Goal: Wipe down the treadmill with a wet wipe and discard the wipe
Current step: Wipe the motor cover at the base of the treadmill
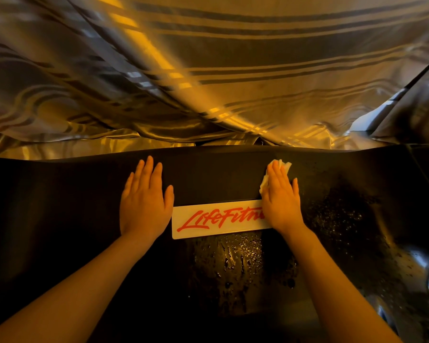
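The right hand [281,199] is pressing the wet wipe [280,169] flat-fingered against the treadmill [208,179] hood; the left hand [145,201] is resting spread beside the logo plate [216,220]. Wet streaks are showing partial coverage; further wiping and discarding are judged outstanding.

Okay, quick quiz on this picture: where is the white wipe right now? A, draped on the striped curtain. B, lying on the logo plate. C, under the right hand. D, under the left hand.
C: the wipe pokes out from beneath the flat fingers of the right hand, pressed on the dark treadmill cover; the left hand lies bare.
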Tool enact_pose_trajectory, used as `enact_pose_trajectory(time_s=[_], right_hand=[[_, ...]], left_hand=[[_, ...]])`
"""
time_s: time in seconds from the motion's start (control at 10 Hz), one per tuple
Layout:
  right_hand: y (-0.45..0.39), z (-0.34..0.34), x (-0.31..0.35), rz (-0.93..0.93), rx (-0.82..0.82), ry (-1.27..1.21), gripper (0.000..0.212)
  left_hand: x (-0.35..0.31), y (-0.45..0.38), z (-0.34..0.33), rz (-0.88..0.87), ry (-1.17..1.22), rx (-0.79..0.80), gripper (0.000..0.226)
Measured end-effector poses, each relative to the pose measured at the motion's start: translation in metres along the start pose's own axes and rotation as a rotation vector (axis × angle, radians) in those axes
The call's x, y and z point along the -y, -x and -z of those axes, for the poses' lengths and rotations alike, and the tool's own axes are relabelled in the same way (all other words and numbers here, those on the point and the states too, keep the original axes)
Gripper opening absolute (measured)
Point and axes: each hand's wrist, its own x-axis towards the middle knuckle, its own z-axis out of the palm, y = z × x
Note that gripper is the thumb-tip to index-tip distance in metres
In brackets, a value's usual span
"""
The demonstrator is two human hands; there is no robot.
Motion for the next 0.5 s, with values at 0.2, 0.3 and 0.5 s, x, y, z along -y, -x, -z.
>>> enact_pose_trajectory(time_s=[0.2,0.3,0.5], right_hand=[[-0.030,0.007,0.001,-0.023,0.006,0.022,0.060],[-0.006,0.005,0.002,-0.037,-0.016,0.003,0.060],[0.023,0.002,-0.005,-0.052,-0.034,-0.032,0.057]], left_hand=[[0.000,0.001,0.000,-0.009,-0.002,-0.001,0.057],[0.000,0.000,0.000,-0.003,0.003,0.003,0.057],[0.000,0.000,0.000,-0.002,-0.004,0.008,0.058]])
